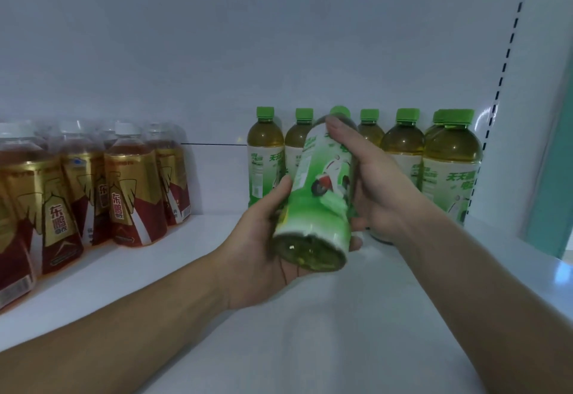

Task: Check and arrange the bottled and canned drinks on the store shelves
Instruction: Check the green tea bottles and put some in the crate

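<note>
bottle [319,189]: held above shelf [310,347], just in front of green-capped row [403,145] | axis: tilted, base toward camera, cap toward row | left grip [266,238] cradles base end; right grip [381,183] wraps upper body, nearer row | next, likely: stand upright into row

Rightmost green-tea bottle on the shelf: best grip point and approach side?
Rightmost bottle: probably the shoulder just under its green cap, approached from the front and above. It stands upright; a neighbouring bottle crowds its left, the side panel its right.
</note>
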### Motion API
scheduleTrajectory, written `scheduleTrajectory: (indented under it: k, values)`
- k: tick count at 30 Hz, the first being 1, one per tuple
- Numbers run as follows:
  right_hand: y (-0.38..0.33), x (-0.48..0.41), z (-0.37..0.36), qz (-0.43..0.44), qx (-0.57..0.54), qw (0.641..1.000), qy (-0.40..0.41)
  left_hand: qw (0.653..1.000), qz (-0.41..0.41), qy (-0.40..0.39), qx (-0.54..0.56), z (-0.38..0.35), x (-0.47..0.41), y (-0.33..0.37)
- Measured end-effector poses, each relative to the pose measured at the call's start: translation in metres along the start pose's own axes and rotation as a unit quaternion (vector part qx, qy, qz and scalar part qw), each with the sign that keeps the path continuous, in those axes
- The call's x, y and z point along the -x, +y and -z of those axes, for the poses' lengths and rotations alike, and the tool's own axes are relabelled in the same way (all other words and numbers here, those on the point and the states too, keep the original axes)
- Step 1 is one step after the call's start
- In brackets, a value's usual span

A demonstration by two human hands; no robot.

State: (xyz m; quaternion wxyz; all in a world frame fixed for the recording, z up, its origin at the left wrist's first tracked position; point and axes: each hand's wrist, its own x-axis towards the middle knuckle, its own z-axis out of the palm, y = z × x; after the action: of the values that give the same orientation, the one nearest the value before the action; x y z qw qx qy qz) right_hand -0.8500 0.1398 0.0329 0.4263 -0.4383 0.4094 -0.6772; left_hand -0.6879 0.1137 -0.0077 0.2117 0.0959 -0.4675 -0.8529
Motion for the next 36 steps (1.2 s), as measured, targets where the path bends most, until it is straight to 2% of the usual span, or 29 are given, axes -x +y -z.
scheduleTrajectory:
  k: [3, 7, 9, 11, 13, 15, 17, 20, 23, 26, 34, 36]
  values:
    - [-0.002, 0.002, 0.003, -0.091, -0.097, 0.991, -0.031, 0.992, 0.009, -0.097, 0.076, 0.004, 0.005, 0.009]
    - [-0.002, 0.004, 0.004, -0.14, -0.172, 0.974, -0.043, 0.983, 0.022, -0.136, 0.125, 0.006, 0.004, 0.009]
    - [-0.001, 0.007, 0.002, -0.14, -0.17, 0.974, -0.05, 0.982, 0.027, -0.145, 0.117, 0.011, 0.002, 0.01]
    - [-0.002, 0.008, 0.0, -0.128, -0.148, 0.979, -0.052, 0.986, -0.002, -0.156, 0.061, 0.014, 0.0, 0.01]
    - [-0.004, 0.007, -0.003, -0.093, -0.11, 0.989, -0.031, 0.992, -0.039, -0.118, -0.026, 0.012, -0.001, 0.006]
    - [-0.006, 0.009, -0.005, -0.026, -0.07, 0.997, -0.022, 0.983, -0.076, -0.016, -0.168, 0.011, -0.002, -0.001]
    - [-0.006, 0.011, -0.007, 0.051, -0.034, 0.997, -0.037, 0.944, -0.115, 0.075, -0.301, 0.011, -0.004, -0.005]
    - [-0.003, 0.013, -0.01, 0.138, 0.019, 0.988, -0.067, 0.891, -0.159, 0.154, -0.396, 0.018, -0.007, -0.004]
    - [0.0, 0.015, -0.012, 0.181, 0.087, 0.974, -0.109, 0.864, -0.187, 0.187, -0.427, 0.027, -0.01, -0.003]
    - [0.003, 0.016, -0.013, 0.184, 0.112, 0.969, -0.118, 0.857, -0.194, 0.195, -0.435, 0.028, -0.011, -0.003]
    - [0.008, 0.008, -0.018, 0.161, 0.153, 0.973, -0.059, 0.845, -0.181, 0.222, -0.451, 0.035, -0.013, -0.001]
    - [0.004, 0.003, -0.017, 0.158, 0.176, 0.971, -0.035, 0.851, -0.18, 0.234, -0.434, 0.037, -0.012, 0.002]
